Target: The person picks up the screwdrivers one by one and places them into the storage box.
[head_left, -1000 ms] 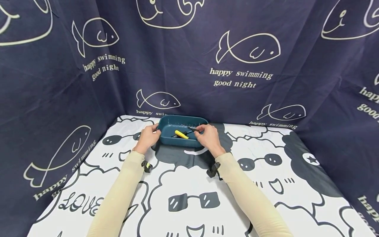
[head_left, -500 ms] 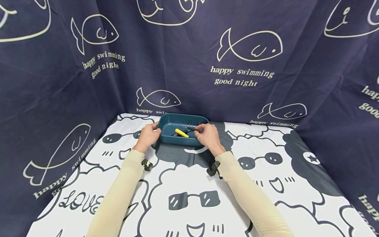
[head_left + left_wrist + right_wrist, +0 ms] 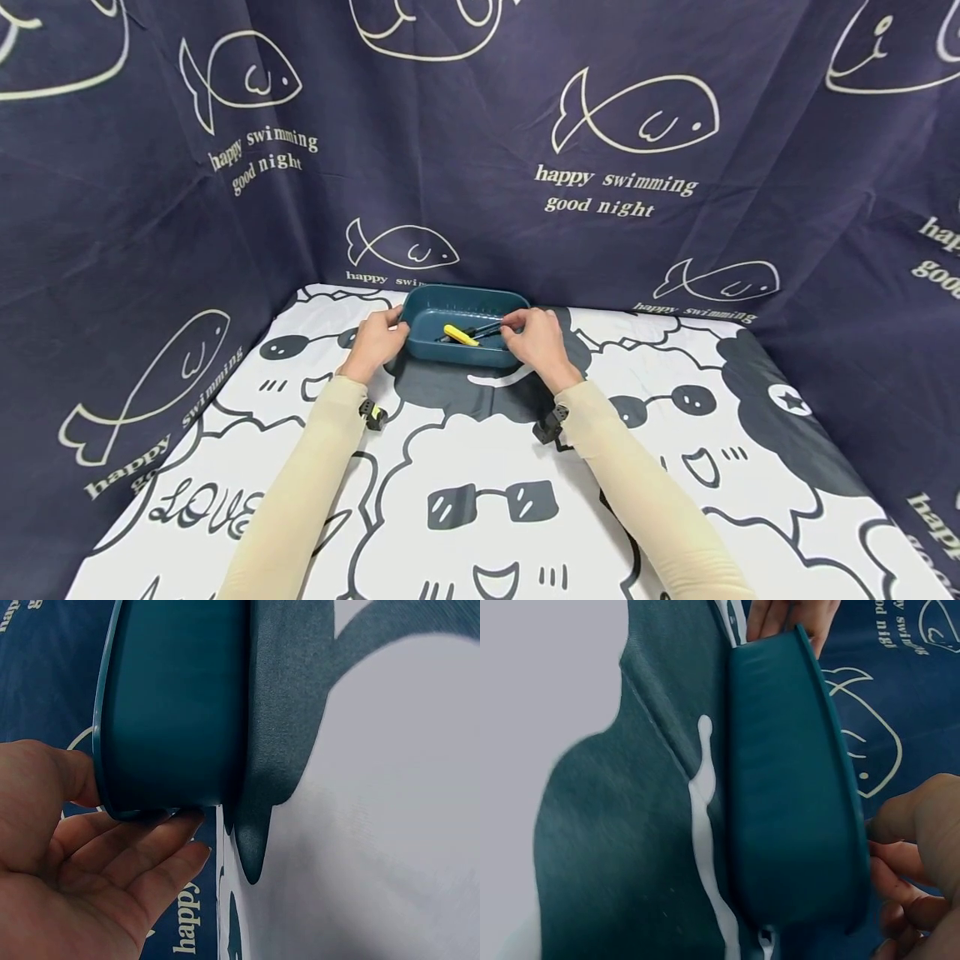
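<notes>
A dark teal bin stands by the back curtain. My left hand holds its left end, the thumb inside the rim and the fingers along the outside of the end wall. At the bin's other end, my right hand reaches over the rim. Its thumb and forefinger meet at one end of a dark pen-like stick inside the bin. A yellow-handled tool lies beside it, with another dark thin item partly under it. In the right wrist view the wall hides the fingertips of the right hand.
White cloth with a sheep print covers the table. Dark blue curtains with fish drawings rise behind it and at both sides. Both wrists wear black camera mounts, the right one close over the cloth.
My right hand has shifted slightly to the right, and the dark stick at its fingertips has turned and now lies at another slant. The left hand keeps its place on the bin.
</notes>
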The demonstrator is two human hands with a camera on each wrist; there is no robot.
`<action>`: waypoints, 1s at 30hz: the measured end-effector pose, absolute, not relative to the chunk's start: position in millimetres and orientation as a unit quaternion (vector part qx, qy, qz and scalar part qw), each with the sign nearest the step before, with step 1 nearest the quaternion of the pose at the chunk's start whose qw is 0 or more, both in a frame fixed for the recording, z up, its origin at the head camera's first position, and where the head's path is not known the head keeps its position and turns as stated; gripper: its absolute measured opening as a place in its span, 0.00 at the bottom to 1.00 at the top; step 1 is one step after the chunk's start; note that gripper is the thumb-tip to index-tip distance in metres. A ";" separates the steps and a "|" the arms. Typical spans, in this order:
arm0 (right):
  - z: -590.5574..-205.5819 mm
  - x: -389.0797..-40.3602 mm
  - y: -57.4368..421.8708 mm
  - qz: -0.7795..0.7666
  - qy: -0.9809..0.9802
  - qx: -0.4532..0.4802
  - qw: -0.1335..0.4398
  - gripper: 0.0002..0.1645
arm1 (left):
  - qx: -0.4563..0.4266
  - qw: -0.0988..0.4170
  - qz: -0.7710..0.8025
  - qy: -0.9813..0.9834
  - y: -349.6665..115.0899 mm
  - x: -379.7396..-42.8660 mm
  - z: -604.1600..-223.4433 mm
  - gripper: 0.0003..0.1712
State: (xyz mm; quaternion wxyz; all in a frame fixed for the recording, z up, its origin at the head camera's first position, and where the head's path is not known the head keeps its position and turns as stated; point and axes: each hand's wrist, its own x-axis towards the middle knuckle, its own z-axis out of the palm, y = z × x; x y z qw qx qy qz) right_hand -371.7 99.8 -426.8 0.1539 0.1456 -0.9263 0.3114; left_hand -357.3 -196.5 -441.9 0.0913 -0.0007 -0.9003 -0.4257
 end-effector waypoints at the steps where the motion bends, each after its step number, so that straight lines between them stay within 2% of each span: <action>1: -425.3 -370.4 101.6 0.313 -0.925 0.148 0.155 0.12 | 0.000 0.090 -0.425 -0.901 -196.6 -357.3 -442.4 0.31; 25: -414.4 -338.6 171.0 0.288 -0.928 0.154 0.179 0.17 | -0.006 0.069 -0.414 -0.908 -196.8 -359.3 -444.6 0.31; 30: -416.0 -335.3 183.2 0.275 -0.931 0.154 0.185 0.18 | -0.002 0.062 -0.399 -0.915 -203.7 -354.3 -438.9 0.36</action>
